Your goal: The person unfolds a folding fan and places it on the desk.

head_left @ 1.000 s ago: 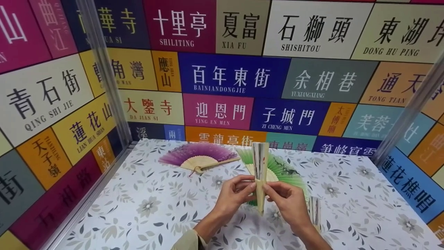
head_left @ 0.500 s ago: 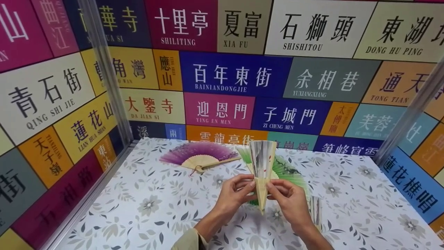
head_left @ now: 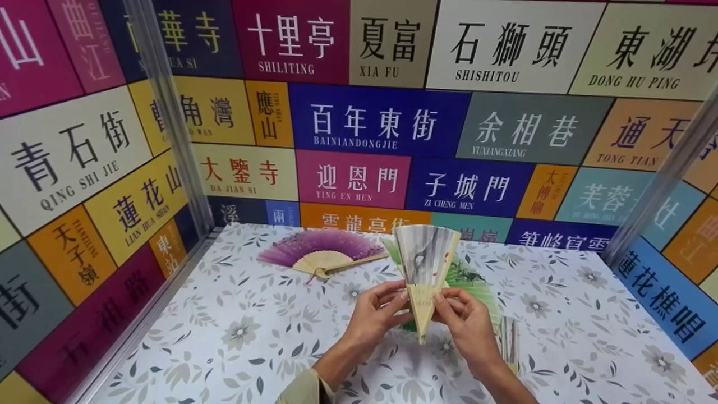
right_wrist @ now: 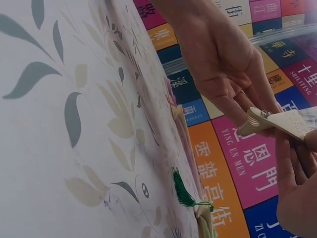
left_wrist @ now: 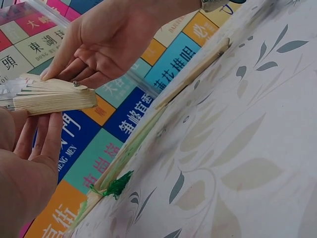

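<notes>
Above the table, both hands hold a folding fan [head_left: 429, 255] upright and partly spread. Its leaf is greyish white with dark brushwork and small red marks; pale ribs taper down to a pivot. On one side, my left hand [head_left: 378, 314] pinches the ribs between thumb and fingers. My right hand [head_left: 464, 317] grips the opposite edge the same way. A metal rivet [left_wrist: 76, 84] shows at the narrow end in the left wrist view. Behind the held fan, a spread green fan [head_left: 478, 289] lies on the table, partly hidden by it and the right hand.
To the left lies a spread purple fan [head_left: 331, 249] with a thin red cord. A folded fan [head_left: 511, 339] rests beside the right forearm. The green tassel [right_wrist: 183, 191] hangs at the green fan. Colourful lettered panels [head_left: 381, 120] wall in the flower-patterned table [head_left: 241, 336].
The held fan has spread from a narrow folded strip into a wider wedge, showing more of its painted leaf. The hands have drawn slightly apart. The other fans have stayed put.
</notes>
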The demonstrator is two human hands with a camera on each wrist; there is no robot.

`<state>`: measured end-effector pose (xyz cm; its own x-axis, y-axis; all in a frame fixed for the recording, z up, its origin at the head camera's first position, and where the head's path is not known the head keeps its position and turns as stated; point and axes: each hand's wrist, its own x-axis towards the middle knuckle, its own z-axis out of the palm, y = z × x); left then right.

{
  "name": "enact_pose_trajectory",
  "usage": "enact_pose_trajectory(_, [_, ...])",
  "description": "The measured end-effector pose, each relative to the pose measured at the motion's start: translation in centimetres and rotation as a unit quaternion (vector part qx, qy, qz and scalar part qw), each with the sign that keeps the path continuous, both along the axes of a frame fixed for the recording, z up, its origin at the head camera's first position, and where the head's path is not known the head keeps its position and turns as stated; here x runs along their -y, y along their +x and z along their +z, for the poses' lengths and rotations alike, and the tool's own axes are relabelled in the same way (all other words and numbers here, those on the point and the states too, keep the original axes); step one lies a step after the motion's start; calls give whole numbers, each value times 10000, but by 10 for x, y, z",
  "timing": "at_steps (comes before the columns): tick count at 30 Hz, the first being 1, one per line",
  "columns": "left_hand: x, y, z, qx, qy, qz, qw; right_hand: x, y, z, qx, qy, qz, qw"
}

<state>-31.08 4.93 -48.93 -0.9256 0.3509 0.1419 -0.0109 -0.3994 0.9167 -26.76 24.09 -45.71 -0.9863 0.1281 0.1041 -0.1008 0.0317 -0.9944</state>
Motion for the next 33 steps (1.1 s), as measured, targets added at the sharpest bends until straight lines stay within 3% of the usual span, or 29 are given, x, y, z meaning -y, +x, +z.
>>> enact_pose_trajectory(19, [1,1,-3,-63,272,37,9996,2,1,-4,-30,-480,345,9983])
enact_pose_trajectory(33, [0,-1,-2,4,299,64,9995,1,1,-3,134,-398,266,9988])
